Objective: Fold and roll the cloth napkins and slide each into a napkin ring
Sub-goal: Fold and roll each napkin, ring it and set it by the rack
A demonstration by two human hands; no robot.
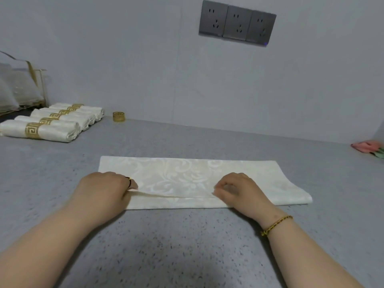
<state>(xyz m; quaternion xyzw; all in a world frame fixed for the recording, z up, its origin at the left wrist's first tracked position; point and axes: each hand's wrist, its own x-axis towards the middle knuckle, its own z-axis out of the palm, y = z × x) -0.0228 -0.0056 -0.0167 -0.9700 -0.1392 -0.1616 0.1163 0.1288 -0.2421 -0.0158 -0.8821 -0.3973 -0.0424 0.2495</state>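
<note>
The cream damask napkin [187, 175] lies flat in the middle of the grey speckled bench [187, 256], already folded into a long band that runs left to right, so its long near edge faces the person. Both hands sit on that near side, set apart. The left hand [104, 188] curls its fingers round a lifted upper edge of cloth, and the right hand [239, 190] pinches the same edge between thumb and fingertips. Holding it at two spread points probably keeps the edge straight, whether the layer is being folded once more or the roll is being started; which of the two I cannot tell. A loose gold napkin ring [118, 116] stands upright by the wall, apart from the work but likely within reach for this napkin. Four finished rolls [52, 123], each in a gold ring, lie side by side at the far left, seemingly parked out of the way so the folding area stays free.
</note>
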